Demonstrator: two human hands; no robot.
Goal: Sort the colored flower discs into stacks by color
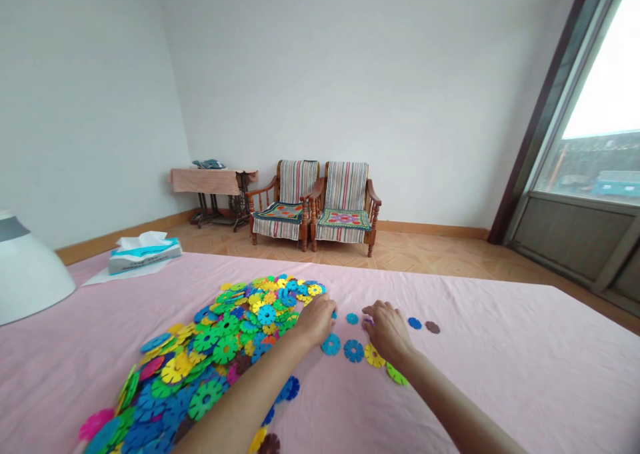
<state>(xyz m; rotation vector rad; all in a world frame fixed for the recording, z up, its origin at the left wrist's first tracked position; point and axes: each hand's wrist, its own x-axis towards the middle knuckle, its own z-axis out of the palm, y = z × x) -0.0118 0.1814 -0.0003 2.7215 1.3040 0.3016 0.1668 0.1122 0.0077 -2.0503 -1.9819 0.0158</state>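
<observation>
— What is going on at the table?

— A person's two bare forearms reach out over a pink cloth (pixel 500 361). On the left lies a big pile of plastic discs (pixel 220 347), toothed like flowers, in blue, green and yellow. Just right of the pile, a few loose discs (pixel 353 351) lie flat and apart in a rough row.

— And the hands?

— Both are palm down. The left hand (pixel 316 321) rests at the pile's right edge with its fingers curled onto the discs. I cannot tell whether it grips one. The right hand (pixel 387 331) sits a little further right of the pile, among the loose discs. Its knuckles are raised and its fingertips are drawn together on a small purple piece (pixel 369 321).

— Which step is this?

— To me it looks like sorting: single pieces drawn from the pile and laid out beside it. A next move would call for a fine pinch on one thin disc, lifting it without dragging its neighbours.

— Anything else nearby?

— A tissue box (pixel 145 253) lies beyond the pile to the left. Two armchairs (pixel 315 204) stand far behind the pile, against the wall.
</observation>
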